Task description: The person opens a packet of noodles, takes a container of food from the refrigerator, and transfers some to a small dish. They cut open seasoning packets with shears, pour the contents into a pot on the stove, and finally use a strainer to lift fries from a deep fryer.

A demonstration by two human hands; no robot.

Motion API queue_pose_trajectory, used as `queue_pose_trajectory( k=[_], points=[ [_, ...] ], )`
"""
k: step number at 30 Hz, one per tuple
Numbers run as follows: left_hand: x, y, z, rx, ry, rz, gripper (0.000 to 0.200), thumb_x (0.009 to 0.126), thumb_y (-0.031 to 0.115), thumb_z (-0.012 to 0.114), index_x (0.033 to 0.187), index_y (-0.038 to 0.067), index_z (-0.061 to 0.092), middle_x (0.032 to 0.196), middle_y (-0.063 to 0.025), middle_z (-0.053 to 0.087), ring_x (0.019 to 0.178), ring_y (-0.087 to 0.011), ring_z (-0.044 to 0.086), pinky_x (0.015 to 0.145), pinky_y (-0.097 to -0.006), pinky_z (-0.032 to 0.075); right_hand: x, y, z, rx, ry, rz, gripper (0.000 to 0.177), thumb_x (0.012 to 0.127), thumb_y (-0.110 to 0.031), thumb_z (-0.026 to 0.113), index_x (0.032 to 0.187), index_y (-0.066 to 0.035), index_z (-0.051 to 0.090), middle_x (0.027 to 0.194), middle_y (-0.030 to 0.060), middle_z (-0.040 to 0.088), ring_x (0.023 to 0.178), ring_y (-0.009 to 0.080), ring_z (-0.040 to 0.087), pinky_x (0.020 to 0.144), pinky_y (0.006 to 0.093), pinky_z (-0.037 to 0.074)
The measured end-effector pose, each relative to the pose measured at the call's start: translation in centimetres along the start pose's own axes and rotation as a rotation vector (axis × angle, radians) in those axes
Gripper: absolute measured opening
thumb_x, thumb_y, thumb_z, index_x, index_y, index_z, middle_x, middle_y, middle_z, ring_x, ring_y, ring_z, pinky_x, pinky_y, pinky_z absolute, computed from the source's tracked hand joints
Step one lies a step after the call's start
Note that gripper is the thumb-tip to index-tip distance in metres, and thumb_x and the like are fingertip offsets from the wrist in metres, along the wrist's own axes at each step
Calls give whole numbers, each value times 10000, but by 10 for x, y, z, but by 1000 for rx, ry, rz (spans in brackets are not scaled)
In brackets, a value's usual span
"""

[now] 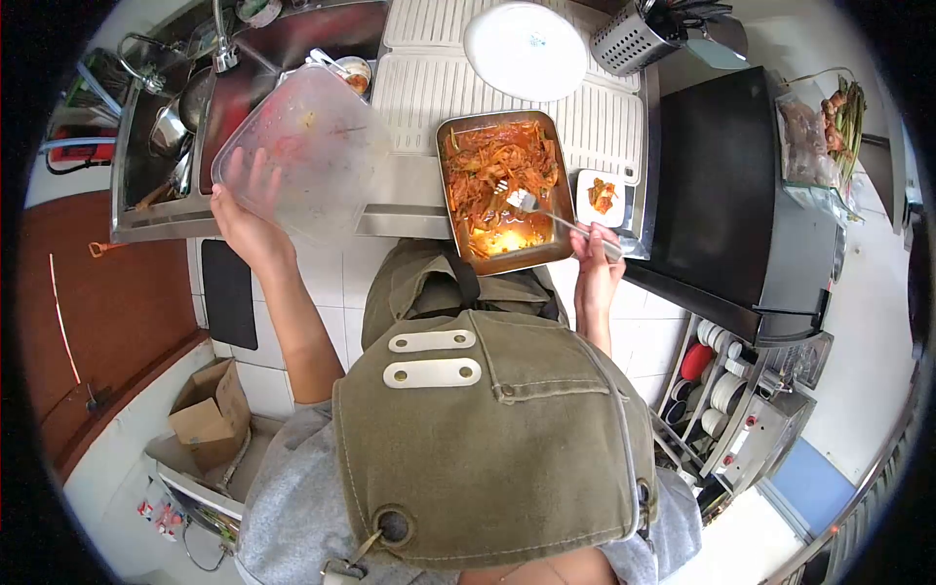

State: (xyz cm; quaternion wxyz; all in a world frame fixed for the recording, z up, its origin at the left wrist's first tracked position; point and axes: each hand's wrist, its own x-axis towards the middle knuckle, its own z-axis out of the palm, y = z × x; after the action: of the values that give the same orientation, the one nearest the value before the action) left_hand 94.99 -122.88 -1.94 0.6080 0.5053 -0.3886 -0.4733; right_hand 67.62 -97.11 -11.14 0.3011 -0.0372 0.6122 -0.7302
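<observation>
Worktop [419, 107] — ribbed pale boards over steel, sink [346, 29] at the left, black cabinet [717, 185] at the right. Lid [327, 146]: clear plastic, red-smeared, up over the sink edge, well apart from the tray. Tray [517, 261] sits at the worktop's front in front of the person, near end apparently overhanging the edge. Red food [497, 166] fills most of it; liquid pools at the near end. White plate [526, 49] lies behind the tray, on the boards.

Left hand [252, 213]: fingers spread wide behind the lid, visible through it, supporting it at its near-left edge. Right hand [597, 255]: fingers closed around the fork handle, nothing else in them. Small dish [588, 210] sits just right of the tray, with a little heap of the same-looking food. Fork [558, 218]: tines down at the food; can't tell if any is caught on them.

Step in hand, my read: working the tray's food with the fork, lid held off. Next move calls for a steady fork grip and a level lid — drips otherwise. Tray's overhang wants care too.
</observation>
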Motion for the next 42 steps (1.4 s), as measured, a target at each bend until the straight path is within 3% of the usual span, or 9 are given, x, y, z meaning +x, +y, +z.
queue_pose_trajectory(
  k=[1,3,7,12,18,25,34,40,42],
  points=[
    [0,0,0,0,0,0,394,973,251,227,1218,-49,301,1257,-232,439,1110,-389,489,876,-476,467,1,-5,5,0,0,0,182,901,-78,499,1027,52,521,972,192,609,819,205,635,723,253,538],
    [0,-1,0,4,-4,-5,395,973,253,226,1217,-48,299,1253,-231,441,1108,-389,491,875,-478,467,2,-17,16,-375,-116,-212,145,903,-54,486,979,51,551,911,157,630,791,191,643,717,254,529],
    [-2,-2,0,0,-11,1,399,973,252,223,1219,-52,302,1250,-232,443,1105,-387,493,872,-479,468,0,-25,39,-599,-272,-240,123,889,4,477,918,39,591,853,94,641,774,164,649,687,246,516],
    [-1,-5,-7,-27,-11,6,353,969,267,278,1167,-25,304,1227,-215,470,1072,-356,528,836,-449,489,10,-16,43,-734,-449,-285,118,893,-39,497,935,37,577,845,100,637,737,149,642,669,238,518],
    [-4,-2,-8,-28,15,4,384,973,246,237,1203,-54,304,1256,-231,440,1103,-388,495,869,-486,470,27,10,14,-259,-186,149,163,896,-83,507,981,50,548,862,164,635,723,186,645,646,252,532],
    [-3,1,-6,-24,18,7,387,975,252,230,1202,-52,309,1254,-229,443,1103,-386,496,869,-480,473,24,-3,-16,102,-46,360,176,877,-45,500,1013,65,518,886,183,625,736,175,635,665,233,548],
    [-4,-1,4,-19,-37,-1,402,975,266,225,1229,-31,315,1264,-222,438,1109,-385,493,872,-464,469,16,-27,-37,240,18,331,190,866,-23,494,1033,67,496,925,181,604,773,155,610,711,210,543],
    [-1,-6,7,-40,-51,-19,402,971,265,247,1221,-42,312,1270,-223,434,1131,-390,472,901,-479,438,10,-58,-55,368,78,198,184,841,15,494,1015,75,510,928,167,596,760,151,604,717,217,544],
    [2,-12,4,-41,-67,4,330,971,244,257,1157,-24,308,1237,-225,454,1083,-386,512,852,-487,479,10,-68,-66,420,127,118,157,845,12,502,985,77,529,914,179,608,767,168,622,719,220,551]
  ],
)
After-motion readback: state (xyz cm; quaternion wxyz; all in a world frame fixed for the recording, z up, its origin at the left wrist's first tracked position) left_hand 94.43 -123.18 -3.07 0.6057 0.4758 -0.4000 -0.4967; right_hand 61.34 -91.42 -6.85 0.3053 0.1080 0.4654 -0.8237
